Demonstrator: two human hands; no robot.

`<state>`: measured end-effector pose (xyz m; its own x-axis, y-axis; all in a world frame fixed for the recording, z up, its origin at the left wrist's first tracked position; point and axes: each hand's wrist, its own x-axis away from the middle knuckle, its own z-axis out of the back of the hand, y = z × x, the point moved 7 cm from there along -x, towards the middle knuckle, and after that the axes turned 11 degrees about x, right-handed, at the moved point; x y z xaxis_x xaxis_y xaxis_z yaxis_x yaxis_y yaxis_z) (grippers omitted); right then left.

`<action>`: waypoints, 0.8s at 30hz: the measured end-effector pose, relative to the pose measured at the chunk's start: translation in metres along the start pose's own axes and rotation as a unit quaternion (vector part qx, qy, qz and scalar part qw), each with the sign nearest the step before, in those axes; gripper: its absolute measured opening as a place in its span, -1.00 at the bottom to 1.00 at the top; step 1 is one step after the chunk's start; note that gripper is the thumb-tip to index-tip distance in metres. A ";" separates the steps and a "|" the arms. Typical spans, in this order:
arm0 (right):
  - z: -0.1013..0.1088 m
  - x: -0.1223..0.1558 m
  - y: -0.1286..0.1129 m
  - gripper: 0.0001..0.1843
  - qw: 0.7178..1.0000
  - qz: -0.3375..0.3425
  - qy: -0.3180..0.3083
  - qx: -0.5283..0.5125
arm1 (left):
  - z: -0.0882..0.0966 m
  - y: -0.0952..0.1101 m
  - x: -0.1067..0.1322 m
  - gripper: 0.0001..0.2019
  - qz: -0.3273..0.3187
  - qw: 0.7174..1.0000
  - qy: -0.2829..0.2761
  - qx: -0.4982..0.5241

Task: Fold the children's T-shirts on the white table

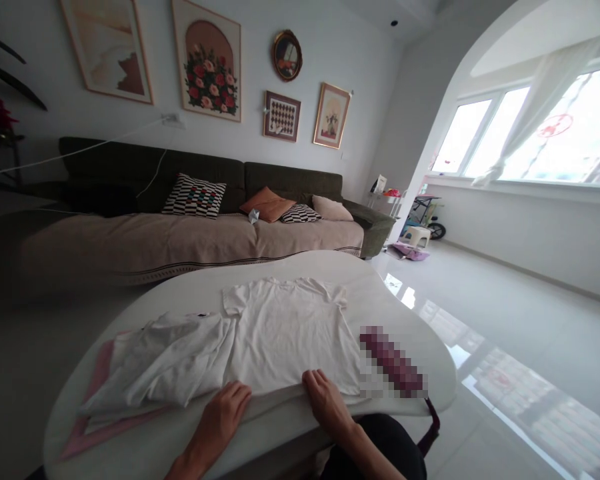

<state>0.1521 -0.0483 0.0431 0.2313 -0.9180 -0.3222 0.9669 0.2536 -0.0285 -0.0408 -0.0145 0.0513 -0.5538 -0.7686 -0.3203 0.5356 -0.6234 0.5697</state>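
Observation:
A white T-shirt [287, 330] lies spread flat on the white oval table [190, 293], neck toward the far side. My left hand [225, 410] rests on the table at the shirt's near hem, fingers curled over the edge of the cloth. My right hand [325, 400] lies at the same hem further right, fingers bent down onto the fabric. To the left of the shirt sits a loose pile of white clothes [165, 363] on top of a pink garment [97, 413].
A blurred-out purple patch [393, 363] covers something at the table's right edge. Behind the table stands a long dark sofa [180, 200] with cushions and a beige cover. Glossy white floor [505, 347] stretches right toward large windows.

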 end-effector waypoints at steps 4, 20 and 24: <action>0.000 -0.007 0.002 -0.79 1.000 -0.003 0.005 -0.018 | 0.001 -0.006 -0.004 -0.72 -0.021 0.999 0.032 -0.011; 0.027 0.047 0.110 -0.71 0.975 -0.186 -0.055 0.112 | 0.030 -0.038 0.032 -0.59 0.122 0.992 0.027 0.020; 0.042 0.072 0.163 -0.77 0.936 -0.349 -0.017 0.038 | 0.044 -0.046 0.031 -0.66 0.132 0.981 0.121 0.073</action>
<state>0.3311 -0.0855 0.0550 -0.4573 -0.8618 -0.2194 0.8885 -0.4325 -0.1533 -0.1107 -0.0038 0.0488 -0.2310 -0.9232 -0.3071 0.5326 -0.3841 0.7542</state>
